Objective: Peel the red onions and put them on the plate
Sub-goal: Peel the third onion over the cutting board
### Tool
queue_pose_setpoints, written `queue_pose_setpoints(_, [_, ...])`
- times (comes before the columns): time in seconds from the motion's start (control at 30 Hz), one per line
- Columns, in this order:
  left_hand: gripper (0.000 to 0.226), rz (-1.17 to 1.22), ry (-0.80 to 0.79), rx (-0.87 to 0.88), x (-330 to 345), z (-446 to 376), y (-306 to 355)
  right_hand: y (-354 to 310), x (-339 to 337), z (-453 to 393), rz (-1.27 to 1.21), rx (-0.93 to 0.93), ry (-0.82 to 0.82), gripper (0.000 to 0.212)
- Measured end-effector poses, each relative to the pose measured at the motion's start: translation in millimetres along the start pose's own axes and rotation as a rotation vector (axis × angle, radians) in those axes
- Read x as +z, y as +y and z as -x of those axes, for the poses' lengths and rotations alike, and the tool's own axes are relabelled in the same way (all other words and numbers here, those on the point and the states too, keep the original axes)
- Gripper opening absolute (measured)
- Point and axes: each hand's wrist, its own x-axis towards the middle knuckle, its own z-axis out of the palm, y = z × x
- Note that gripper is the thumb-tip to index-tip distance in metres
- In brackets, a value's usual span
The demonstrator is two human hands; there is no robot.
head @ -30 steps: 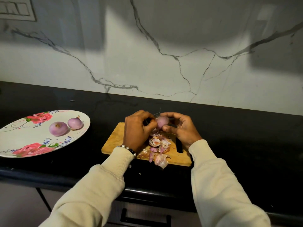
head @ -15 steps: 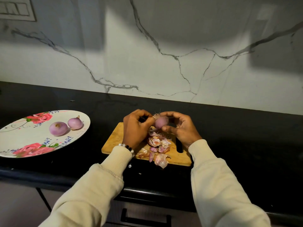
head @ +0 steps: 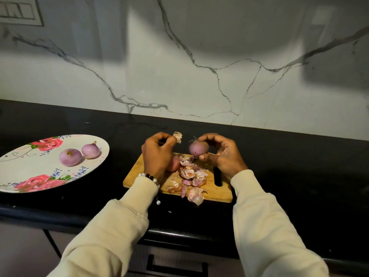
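Note:
My right hand (head: 223, 154) holds a small red onion (head: 198, 148) between thumb and fingertips above the wooden cutting board (head: 221, 191). My left hand (head: 156, 154) pinches a torn piece of dry skin (head: 177, 136), held a little to the left of the onion. Another onion (head: 174, 163) lies on the board, mostly hidden behind my left hand. A heap of peeled skins (head: 191, 179) covers the board's middle. Two peeled onions (head: 70, 156) (head: 90, 150) lie on the floral plate (head: 30, 176) at the left.
The board and plate rest on a black counter (head: 299, 166) against a white marble wall. The counter's front edge runs below the board, with a drawer handle (head: 175, 265) underneath. A wall switch panel (head: 20, 13) is at the upper left.
My left hand has pulled away to the left from the onion, tearing off a piece of skin. The onion in my right hand stays above the board.

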Motion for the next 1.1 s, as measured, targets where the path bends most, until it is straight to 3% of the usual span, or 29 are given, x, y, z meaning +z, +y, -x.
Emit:
queue_pose_setpoints(0.2, [0.007, -0.388, -0.002, 0.278, 1.0, 8.4, 1.3, -1.2, 1.7, -0.2, -0.007, -0.018, 0.015, 0.050])
queue_pose_setpoints(0.37, [0.028, -0.614, 0.037, 0.427, -0.4, 9.1, 0.7, -3.3, 0.8, 0.8, 0.000, 0.028, 0.040, 0.057])
queue_pose_setpoints(0.47, [0.026, -0.500, 0.004, 0.501, 0.7, 6.8, -3.9, -4.8, 0.8, 0.6, 0.040, 0.047, 0.048, 0.063])
queue_pose_setpoints(0.53, [0.018, -0.351, -0.119, 0.563, 0.1, 6.3, -5.2, -4.4, 0.4, 0.4, 0.050, 0.049, 0.051, 0.064])
queue_pose_setpoints(0.67, [0.029, -0.286, -0.322, 0.589, -1.7, 11.9, -1.5, -3.3, 1.1, -0.7, 0.055, 0.024, 0.032, 0.062])
queue_pose_setpoints(0.9, [0.031, -0.305, -0.334, 0.534, -2.2, 11.0, -1.1, -1.4, 1.0, -0.3, -0.005, -0.006, 0.027, 0.063])
queue_pose_setpoints(1.1, [0.029, -0.313, -0.335, 0.562, -2.7, 11.3, -1.0, 1.9, 0.9, -1.8, 0.042, 0.005, 0.058, 0.049])
